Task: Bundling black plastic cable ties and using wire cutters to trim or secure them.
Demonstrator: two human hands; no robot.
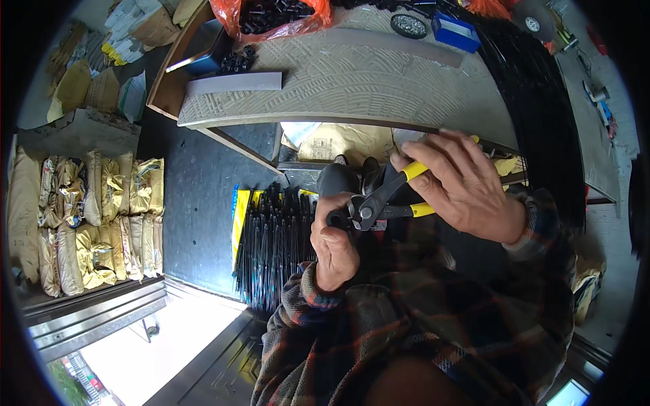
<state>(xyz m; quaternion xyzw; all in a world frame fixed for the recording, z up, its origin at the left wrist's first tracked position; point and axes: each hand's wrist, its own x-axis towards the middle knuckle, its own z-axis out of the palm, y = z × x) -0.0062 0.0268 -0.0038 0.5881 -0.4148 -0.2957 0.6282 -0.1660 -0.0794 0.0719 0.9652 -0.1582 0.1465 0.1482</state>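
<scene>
My right hand (466,188) is wrapped around the yellow-gripped handles of a pair of end-cutting pliers (367,211). Its handles stand somewhat apart, and the jaws point left toward my left hand (333,249). Between that hand's thumb and fingers is a small black round part (336,218), right at the plier jaws. Whether the jaws bite into it I cannot make out. Below and left of my left hand, a thick bundle of long thin black rods (271,237) stands by a yellow sheet.
Ahead is a workbench (379,95) with an orange bag of black parts (271,17), a blue box (455,32) and a round dish (409,26). Long black strands (535,88) hang over its right end. Stacked brown packages (88,223) stand at left.
</scene>
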